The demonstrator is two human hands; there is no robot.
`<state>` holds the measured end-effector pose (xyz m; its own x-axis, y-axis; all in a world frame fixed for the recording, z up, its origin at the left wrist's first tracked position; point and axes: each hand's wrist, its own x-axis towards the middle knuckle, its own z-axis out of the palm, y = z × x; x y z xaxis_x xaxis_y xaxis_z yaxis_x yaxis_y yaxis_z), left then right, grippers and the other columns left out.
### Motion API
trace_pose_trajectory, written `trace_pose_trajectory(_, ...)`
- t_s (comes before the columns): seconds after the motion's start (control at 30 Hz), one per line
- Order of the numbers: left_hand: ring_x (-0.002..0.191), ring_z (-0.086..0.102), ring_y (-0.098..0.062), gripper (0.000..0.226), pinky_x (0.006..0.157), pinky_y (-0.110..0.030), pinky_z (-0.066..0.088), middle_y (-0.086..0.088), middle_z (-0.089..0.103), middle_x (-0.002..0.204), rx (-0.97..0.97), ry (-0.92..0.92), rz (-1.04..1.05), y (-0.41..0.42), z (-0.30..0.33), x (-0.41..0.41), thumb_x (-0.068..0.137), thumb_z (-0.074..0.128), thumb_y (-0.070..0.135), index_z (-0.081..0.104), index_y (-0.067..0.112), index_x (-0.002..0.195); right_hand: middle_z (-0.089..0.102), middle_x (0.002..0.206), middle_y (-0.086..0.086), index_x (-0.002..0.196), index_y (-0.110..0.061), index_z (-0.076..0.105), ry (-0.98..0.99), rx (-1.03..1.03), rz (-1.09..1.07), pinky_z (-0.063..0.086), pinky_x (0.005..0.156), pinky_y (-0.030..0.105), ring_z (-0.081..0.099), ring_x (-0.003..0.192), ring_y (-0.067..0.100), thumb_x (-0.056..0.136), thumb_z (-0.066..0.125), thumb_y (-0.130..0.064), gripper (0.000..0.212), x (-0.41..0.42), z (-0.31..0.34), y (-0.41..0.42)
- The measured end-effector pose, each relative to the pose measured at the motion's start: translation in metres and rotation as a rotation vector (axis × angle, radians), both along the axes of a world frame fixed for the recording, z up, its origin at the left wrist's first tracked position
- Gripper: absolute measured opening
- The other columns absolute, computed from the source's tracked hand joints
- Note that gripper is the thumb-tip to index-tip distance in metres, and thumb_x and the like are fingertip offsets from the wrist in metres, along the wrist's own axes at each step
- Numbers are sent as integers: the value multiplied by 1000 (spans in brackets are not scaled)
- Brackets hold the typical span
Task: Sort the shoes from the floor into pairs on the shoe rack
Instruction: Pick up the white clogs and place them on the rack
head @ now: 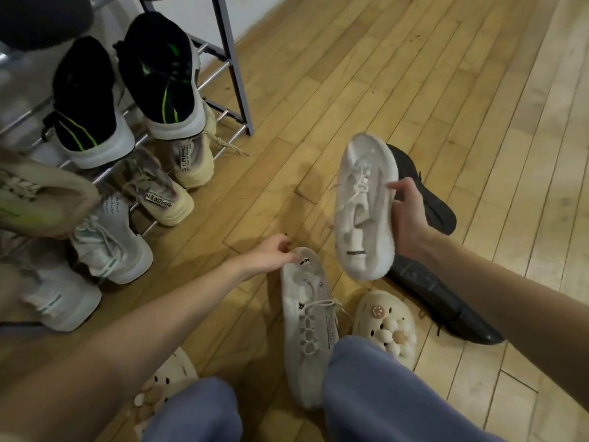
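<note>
I've got an off-white sneaker (363, 205) at one o'clock, its pale twin (307, 327) at five, black shoes (439, 282) at three. Cream clogs (387, 330) with a smiley charm. At ten, black trainers (159, 78) striped neon green over white soles, tan sneakers (165, 199) below. Honey-yellow wood floor (414, 74).

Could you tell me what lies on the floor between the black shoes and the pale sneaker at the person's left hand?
In the head view, the cream clog sits there, with the right hand's lifted white sneaker above.

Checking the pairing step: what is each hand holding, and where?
The right hand grips a lifted white knit sneaker by its side edge. The left hand pinches the heel of another white sneaker on the floor.
</note>
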<state>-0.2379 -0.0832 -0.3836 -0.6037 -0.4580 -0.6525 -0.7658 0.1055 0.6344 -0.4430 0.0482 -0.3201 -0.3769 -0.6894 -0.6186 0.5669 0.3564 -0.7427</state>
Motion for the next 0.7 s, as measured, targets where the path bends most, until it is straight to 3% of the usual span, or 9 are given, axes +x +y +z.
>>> trace_pose_trajectory(0.07, 129, 47, -24, 68, 100, -29, 40, -12, 46, 144, -10, -26, -57, 1, -4, -4, 88, 65, 37, 39, 5, 142, 72, 69, 7, 85, -9, 68, -16, 72, -44, 47, 67, 32, 66, 65, 24, 90, 35, -47, 50, 0, -5, 8)
trace_pose_trajectory(0.23, 119, 53, -21, 58, 98, -32, 45, -5, 56, 128, -65, -43, -87, 3, -9, -6, 82, 71, 38, 54, 8, 128, 72, 65, 6, 94, -11, 66, -16, 173, -10, 46, 66, 32, 64, 73, 25, 91, 35, -47, 48, 6, -15, 20)
trace_pose_trajectory(0.37, 93, 60, -18, 48, 76, -29, 47, -4, 64, 102, -12, -48, -82, 0, -3, -1, 77, 75, 41, 64, 5, 107, 72, 83, 9, 106, -11, 64, -29, 170, 19, 50, 73, 35, 65, 81, 27, 89, 42, -44, 44, 14, -16, 22)
trace_pose_trajectory(0.47, 89, 59, -15, 43, 74, -25, 45, -3, 64, 97, 20, -51, -109, -2, 17, 8, 82, 72, 37, 65, 3, 106, 70, 108, 15, 119, -13, 59, -48, 146, 85, 52, 87, 42, 66, 101, 33, 86, 56, -33, 39, 21, -9, 22)
trace_pose_trajectory(0.63, 77, 56, -11, 35, 61, -22, 43, 0, 60, 84, -39, -51, -45, -10, 64, 38, 84, 70, 34, 62, 3, 101, 71, 106, 13, 116, -5, 62, 88, 154, 80, 56, 66, 32, 69, 93, 25, 81, 68, -7, 35, 40, 21, 11)
trace_pose_trajectory(0.7, 74, 55, -14, 36, 62, -28, 44, -2, 58, 78, -92, -25, 13, -15, 86, 52, 81, 72, 35, 62, 2, 92, 71, 107, 12, 117, -4, 61, 108, 130, 23, 55, 69, 33, 68, 94, 24, 82, 68, -9, 35, 48, 36, 4)
